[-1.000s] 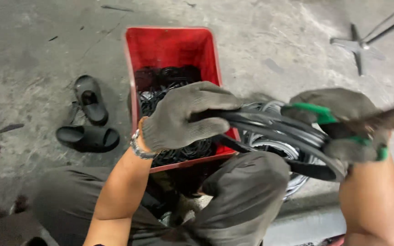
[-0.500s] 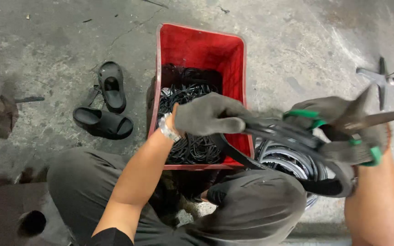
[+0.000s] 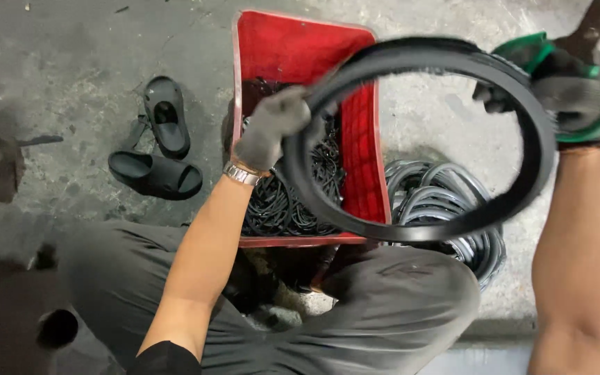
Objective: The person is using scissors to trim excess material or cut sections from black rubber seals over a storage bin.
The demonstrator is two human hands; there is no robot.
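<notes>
I have a big black rubber ring [image 3: 418, 139] held up in front of me, above the red crate [image 3: 300, 62] and the floor [image 3: 71, 55]. My left hand [image 3: 272, 128], in a grey glove, is clenched around the ring's left side. My right hand [image 3: 571, 94], in a grey glove with green trim, grips its upper right edge, fingers wrapped around the band. The ring is blurred, so I cannot tell its surface detail.

Under it, the crate holds a tangle of thin black strips or small rings [image 3: 293, 194]; I cannot tell which. To the right of the crate, on the floor, lies a stack of grey-black rings [image 3: 439, 191] of much the same kind as the one I hold. My guess is that the stack is the sorted or finished share and that this ring is mid-handling, neither in the crate nor on the stack.

How many remain I cannot judge from here. A pair of black sandals [image 3: 157, 149] sits on the floor left of the crate, well clear.
</notes>
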